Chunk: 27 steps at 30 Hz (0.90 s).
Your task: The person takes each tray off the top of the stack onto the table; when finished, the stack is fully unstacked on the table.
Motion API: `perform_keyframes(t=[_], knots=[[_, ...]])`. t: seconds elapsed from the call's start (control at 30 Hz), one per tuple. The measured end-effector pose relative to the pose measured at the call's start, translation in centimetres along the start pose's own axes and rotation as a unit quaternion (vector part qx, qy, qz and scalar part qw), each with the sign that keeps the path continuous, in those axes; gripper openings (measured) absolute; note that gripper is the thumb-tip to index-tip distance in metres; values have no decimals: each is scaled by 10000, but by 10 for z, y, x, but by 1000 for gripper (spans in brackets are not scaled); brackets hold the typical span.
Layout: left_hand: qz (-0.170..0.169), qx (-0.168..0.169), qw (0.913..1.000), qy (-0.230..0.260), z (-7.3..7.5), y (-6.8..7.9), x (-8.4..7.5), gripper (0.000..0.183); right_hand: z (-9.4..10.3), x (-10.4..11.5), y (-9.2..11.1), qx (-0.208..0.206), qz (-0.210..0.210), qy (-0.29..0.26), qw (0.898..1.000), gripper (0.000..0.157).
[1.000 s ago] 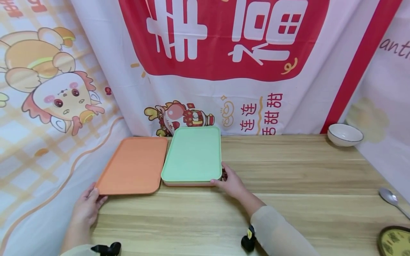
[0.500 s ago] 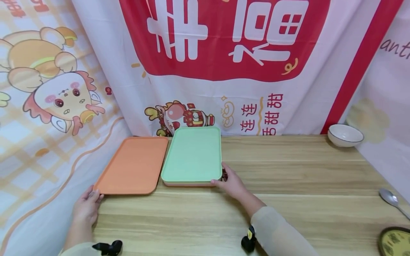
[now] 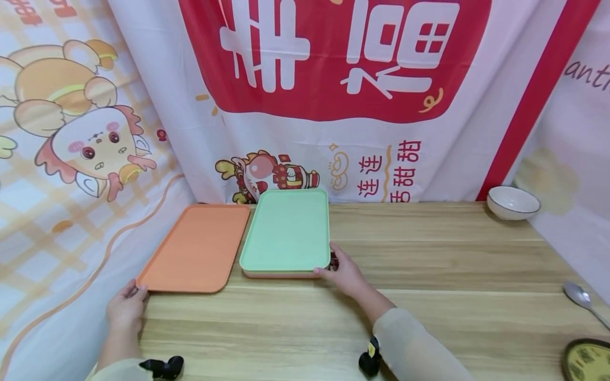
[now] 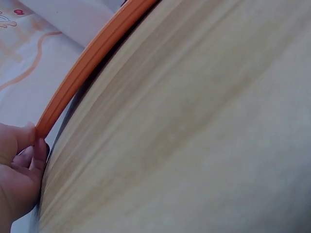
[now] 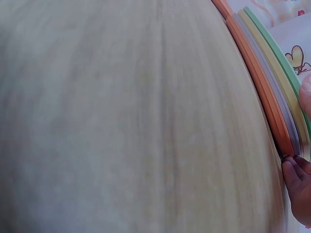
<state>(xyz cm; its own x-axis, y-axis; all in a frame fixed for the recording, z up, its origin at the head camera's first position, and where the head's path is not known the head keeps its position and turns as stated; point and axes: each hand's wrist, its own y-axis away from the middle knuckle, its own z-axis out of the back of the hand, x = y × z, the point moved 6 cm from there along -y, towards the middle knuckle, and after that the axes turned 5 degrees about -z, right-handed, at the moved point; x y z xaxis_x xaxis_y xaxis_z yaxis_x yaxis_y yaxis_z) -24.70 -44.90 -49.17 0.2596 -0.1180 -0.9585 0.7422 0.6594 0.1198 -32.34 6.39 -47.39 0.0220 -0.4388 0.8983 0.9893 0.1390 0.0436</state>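
Note:
An orange tray (image 3: pixel 195 248) lies at the left of the table, and my left hand (image 3: pixel 126 307) pinches its near left corner between thumb and fingers. In the left wrist view the tray's orange rim (image 4: pixel 82 70) runs up from that pinch, with a dark gap under it. Just right of it stands a stack of trays with a light green tray (image 3: pixel 288 233) on top. My right hand (image 3: pixel 344 271) grips the stack's near right corner, thumb on top and fingers below. The right wrist view shows green, yellow, greyish and orange edges (image 5: pixel 265 80) in that stack.
A white bowl (image 3: pixel 513 203) stands at the back right corner of the wooden table (image 3: pixel 419 254). A metal spoon (image 3: pixel 579 295) and a round patterned yellow-green object (image 3: pixel 588 365) lie along the right edge. Printed cloth (image 3: pixel 333 127) hangs behind and at the sides.
The orange tray's near end has swung slightly left, widening the gap to the stack, and my left hand has moved with it. My right hand and the stack have stayed put.

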Motion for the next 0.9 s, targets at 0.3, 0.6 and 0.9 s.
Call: perform_keyframes(t=[0.3,0.6,0.9], knots=[[-798,516,9870,-1300,-8,8,-22,66,-1,0,0,-9,20,-3,10000,87],[-1535,986,9796,-847,-51,36,-57,69,0,-1,-1,-5,-26,-30,10000,88],[-1936,2166,9561,-387,-123,69,-68,71,-1,0,-1,-37,9,68,10000,86]])
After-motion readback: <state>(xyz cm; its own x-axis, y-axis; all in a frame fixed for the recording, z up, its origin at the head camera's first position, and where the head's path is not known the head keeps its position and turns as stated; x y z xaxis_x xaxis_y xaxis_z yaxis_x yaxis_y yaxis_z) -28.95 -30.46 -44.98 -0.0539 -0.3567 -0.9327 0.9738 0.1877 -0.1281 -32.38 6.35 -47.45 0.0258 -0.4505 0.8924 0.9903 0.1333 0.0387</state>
